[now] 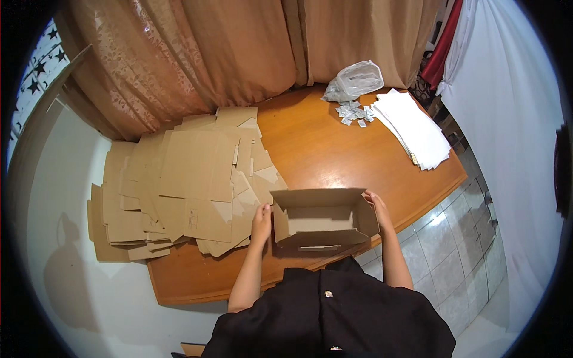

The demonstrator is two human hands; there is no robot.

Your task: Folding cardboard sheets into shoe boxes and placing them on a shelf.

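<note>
An unlidded brown cardboard box (319, 238) is held between my hands near the table's front edge, its inside facing up and bare. My left hand (261, 224) is closed at the box's left end, fingers curled against its edge. At the opposite end my right hand (379, 210) grips the right wall, with some fingers hidden behind the cardboard. A large pile of flat cardboard blanks (197, 164) spreads over the left part of the table, close to my left hand.
The wooden table (298, 143) carries a stack of white paper sheets (415, 131) at the far right. Beside it lie several small white packets (354, 113) and a clear plastic bag (358, 80). Brown curtains (239, 53) hang behind; a white cloth (504, 119) hangs at right.
</note>
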